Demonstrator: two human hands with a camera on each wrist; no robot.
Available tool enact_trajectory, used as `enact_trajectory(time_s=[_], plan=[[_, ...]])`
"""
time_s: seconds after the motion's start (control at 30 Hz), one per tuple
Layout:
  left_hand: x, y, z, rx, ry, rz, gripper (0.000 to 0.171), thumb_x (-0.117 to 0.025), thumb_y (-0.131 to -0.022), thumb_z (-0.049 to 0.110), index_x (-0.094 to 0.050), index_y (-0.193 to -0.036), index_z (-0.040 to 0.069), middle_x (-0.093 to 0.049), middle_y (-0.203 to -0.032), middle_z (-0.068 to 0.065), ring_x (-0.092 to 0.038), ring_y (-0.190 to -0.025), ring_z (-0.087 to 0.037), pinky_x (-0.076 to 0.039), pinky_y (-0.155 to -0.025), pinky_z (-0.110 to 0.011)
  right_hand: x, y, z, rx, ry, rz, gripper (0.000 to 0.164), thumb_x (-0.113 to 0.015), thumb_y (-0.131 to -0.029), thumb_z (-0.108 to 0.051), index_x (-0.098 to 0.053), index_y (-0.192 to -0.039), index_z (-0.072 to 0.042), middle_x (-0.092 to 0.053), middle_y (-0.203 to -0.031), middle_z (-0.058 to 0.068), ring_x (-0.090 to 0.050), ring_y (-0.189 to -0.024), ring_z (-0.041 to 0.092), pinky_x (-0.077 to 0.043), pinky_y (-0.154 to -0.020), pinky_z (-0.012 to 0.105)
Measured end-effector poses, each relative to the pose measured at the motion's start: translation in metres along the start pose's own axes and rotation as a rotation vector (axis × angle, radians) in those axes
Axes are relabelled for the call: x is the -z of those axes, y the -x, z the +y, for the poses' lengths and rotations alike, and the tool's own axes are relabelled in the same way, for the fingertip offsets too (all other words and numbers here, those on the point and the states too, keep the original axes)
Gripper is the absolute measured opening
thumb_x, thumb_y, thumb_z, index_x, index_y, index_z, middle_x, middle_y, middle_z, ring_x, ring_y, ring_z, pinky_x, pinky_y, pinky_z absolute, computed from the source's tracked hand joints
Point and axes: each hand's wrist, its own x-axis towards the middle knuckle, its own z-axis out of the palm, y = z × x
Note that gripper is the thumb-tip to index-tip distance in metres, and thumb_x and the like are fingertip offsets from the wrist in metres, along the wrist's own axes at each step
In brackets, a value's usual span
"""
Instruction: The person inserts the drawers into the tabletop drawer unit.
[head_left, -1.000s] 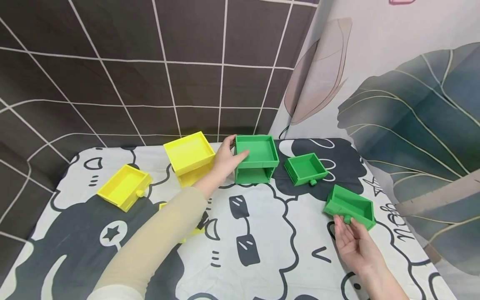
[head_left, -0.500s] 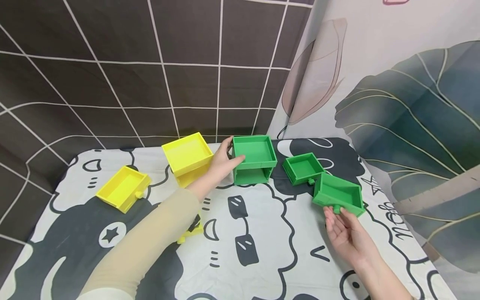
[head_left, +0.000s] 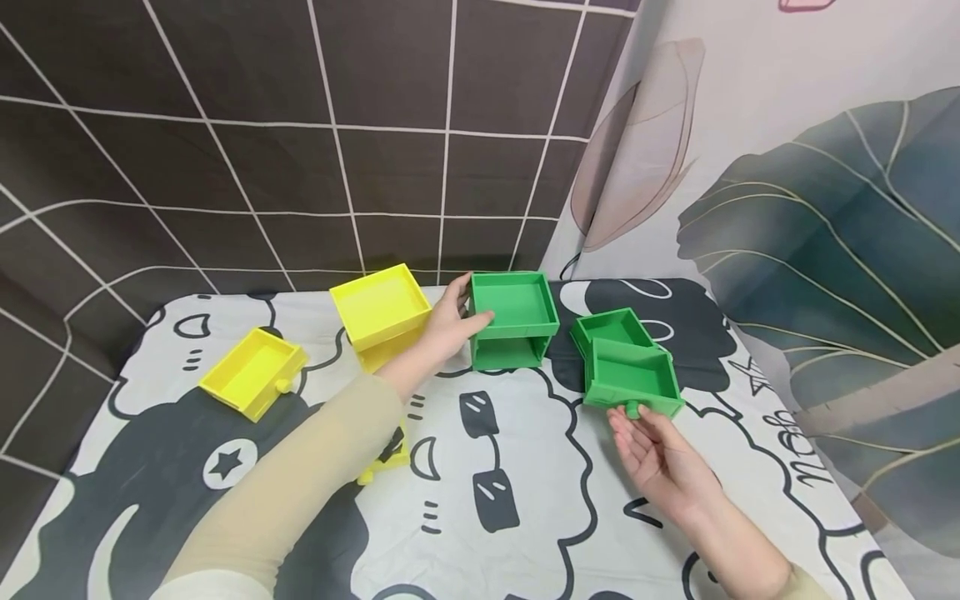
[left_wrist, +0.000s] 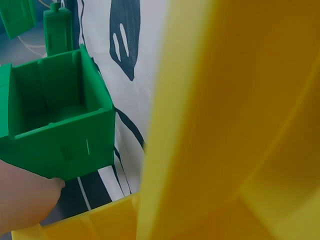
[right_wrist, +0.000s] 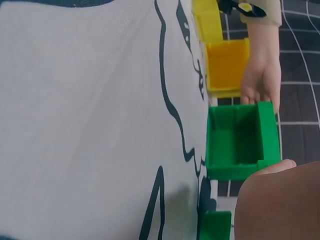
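Observation:
My left hand [head_left: 441, 333] holds the left side of a green drawer cabinet [head_left: 513, 307], thumb at its front edge; the open bay below its top tray faces me. In the right wrist view the green cabinet [right_wrist: 235, 135] shows end-on beyond my right hand [right_wrist: 285, 205]. At the right, my right hand [head_left: 667, 475] pinches the small front knob of a green drawer [head_left: 633, 379], which is tilted with its hollow up. This drawer overlaps a second green drawer [head_left: 609, 323] on the cloth behind it. The left wrist view has the green cabinet [left_wrist: 60, 150] beside my left hand [left_wrist: 25, 195].
A yellow cabinet [head_left: 378, 307] stands just left of my left hand. One yellow drawer [head_left: 251, 375] lies farther left; another yellow drawer [head_left: 393, 454] is partly hidden by my left sleeve. A dark gridded cloth [head_left: 390, 167] hangs behind the printed tablecloth [head_left: 540, 467].
My right hand has carried the green drawer leftward, so it now overlaps the other green drawer. My left hand has stayed on the green cabinet.

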Motion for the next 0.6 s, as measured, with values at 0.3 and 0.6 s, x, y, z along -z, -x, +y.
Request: enact_trajectory(time_s=[0.3, 0.6], plan=[[0.0, -0.001, -0.003, -0.012, 0.006, 0.018, 0.081, -0.069, -0.099, 0.007, -0.027, -0.168, 0.01, -0.035, -0.172, -0.015, -0.031, -0.162, -0.031, -0.027, -0.136, -0.039, -0.017, -0.013, 0.014, -0.005, 0.184, 0.124, 0.033, -0.043, -0.115, -0.021, -0.073, -0.105, -0.009, -0.081, -0.109, 0.004, -0.079, -0.101, 0.009, -0.063, -0.094, 0.019], [-0.001, -0.002, -0.004, -0.025, 0.022, 0.013, 0.08, -0.068, -0.099, 0.006, -0.027, -0.168, 0.009, -0.035, -0.172, -0.016, -0.032, -0.162, -0.031, -0.029, -0.136, -0.041, -0.033, -0.03, 0.034, -0.046, 0.266, 0.224, 0.035, -0.04, -0.115, -0.02, -0.07, -0.099, -0.014, -0.081, -0.101, -0.002, -0.078, -0.098, 0.005, -0.062, -0.092, 0.016]])
